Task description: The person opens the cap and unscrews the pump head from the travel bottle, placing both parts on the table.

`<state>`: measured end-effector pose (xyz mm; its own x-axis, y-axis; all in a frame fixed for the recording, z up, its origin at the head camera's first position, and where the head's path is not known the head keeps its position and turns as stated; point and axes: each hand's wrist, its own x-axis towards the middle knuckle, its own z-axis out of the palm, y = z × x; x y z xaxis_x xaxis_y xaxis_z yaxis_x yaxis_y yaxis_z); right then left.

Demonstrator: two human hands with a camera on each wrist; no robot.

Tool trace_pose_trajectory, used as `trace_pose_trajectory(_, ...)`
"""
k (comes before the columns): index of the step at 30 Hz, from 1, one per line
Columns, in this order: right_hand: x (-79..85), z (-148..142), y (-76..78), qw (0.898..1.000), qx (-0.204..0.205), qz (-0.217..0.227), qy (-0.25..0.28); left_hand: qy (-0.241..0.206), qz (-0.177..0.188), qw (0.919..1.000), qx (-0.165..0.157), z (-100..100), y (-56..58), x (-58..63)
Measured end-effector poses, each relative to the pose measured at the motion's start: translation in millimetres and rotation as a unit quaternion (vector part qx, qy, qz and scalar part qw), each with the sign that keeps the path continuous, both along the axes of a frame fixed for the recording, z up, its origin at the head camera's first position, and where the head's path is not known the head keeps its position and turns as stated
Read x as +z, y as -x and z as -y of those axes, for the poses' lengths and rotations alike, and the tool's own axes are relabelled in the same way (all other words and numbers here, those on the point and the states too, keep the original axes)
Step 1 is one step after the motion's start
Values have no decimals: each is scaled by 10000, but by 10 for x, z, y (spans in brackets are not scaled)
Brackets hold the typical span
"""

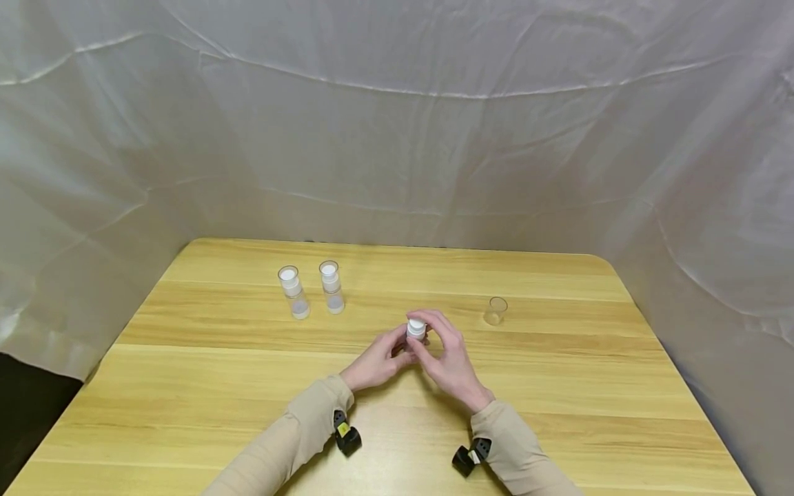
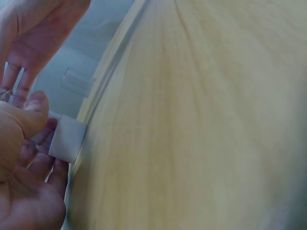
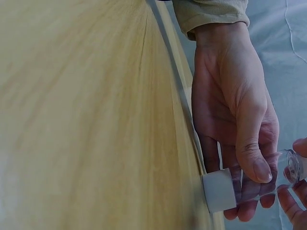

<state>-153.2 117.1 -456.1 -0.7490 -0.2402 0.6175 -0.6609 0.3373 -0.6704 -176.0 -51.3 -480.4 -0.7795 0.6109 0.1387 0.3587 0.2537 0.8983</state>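
Both hands meet over the middle of the table on a small clear bottle with a white base (image 3: pixel 219 190). My left hand (image 1: pixel 378 362) grips the bottle's clear body, its thumb lying along the side in the right wrist view. The white base hangs below its fingers, close over the tabletop. At the bottle's neck, my right hand (image 1: pixel 453 365) pinches a white cap (image 1: pixel 416 328) between thumb and fingers. The right wrist view shows the clear ridged neck (image 3: pixel 290 165) just beside that white piece. Fingers hide much of the body in the head view.
Two similar bottles, one (image 1: pixel 294 292) left of the other (image 1: pixel 331 286), stand upright at the back left, with white tops inside clear covers. A clear cup-like cover (image 1: pixel 495 311) stands at the right. Pale sheeting (image 1: pixel 397 158) hangs behind the wooden table (image 1: pixel 217 406).
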Motion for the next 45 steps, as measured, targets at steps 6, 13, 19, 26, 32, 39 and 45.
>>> trace_pose_trajectory(6, 2, -5, -3, 9999, 42, -128, 37, -38, 18, 10000, -14, -4, 5, -7)
trace_pose_trajectory(13, 4, -5, -10, 10000, 60, -62, 5, -26, 42, 10000, -8, -5, 5, -6)
trace_pose_trajectory(19, -3, -6, -10, 10000, 85, 8, 4, -14, 77, 10000, 2, -7, 0, -3)
trace_pose_trajectory(26, -18, -7, -4, 10000, 64, -10, 24, -32, 34, 10000, 8, -7, -1, -2)
trace_pose_trajectory(32, -25, -4, 4, 9999, 105, 26, 89, -40, 1, 10000, 36, -6, 4, -12)
trace_pose_trajectory(39, -17, -1, -9, 9999, 94, 62, 77, -57, 0, 10000, 34, -8, 4, -14)
trace_pose_trajectory(45, -25, -6, -5, 10000, 53, -25, 20, -14, 26, 10000, 35, -7, 1, -6)
